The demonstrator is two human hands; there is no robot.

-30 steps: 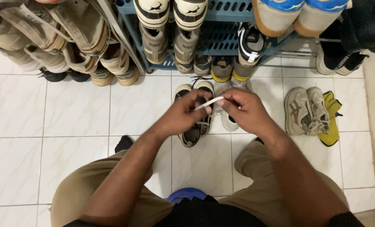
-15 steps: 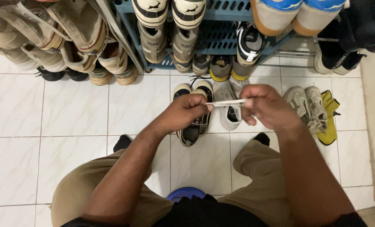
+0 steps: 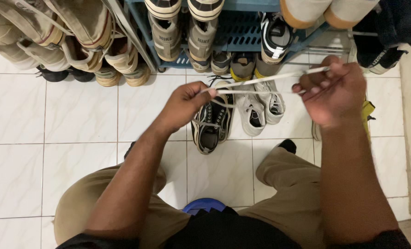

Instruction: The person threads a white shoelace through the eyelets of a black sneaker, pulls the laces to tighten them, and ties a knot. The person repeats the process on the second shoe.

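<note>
We stretch a white shoelace [image 3: 261, 85] taut between left hand [image 3: 184, 103] and right hand [image 3: 332, 92], fingers clamped on each end, above black sneaker [image 3: 210, 122] on the floor; lacing seems underway.

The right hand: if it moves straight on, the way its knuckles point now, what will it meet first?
Probably the blue plastic shoe rack with its shoes: the right hand, gripping the white flat shoelace, points up-left toward it. Depth is unclear.

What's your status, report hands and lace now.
Left hand and right hand both pinch white shoelace, stretched taut between them. Black sneakers below. Nothing obstructing.
</note>
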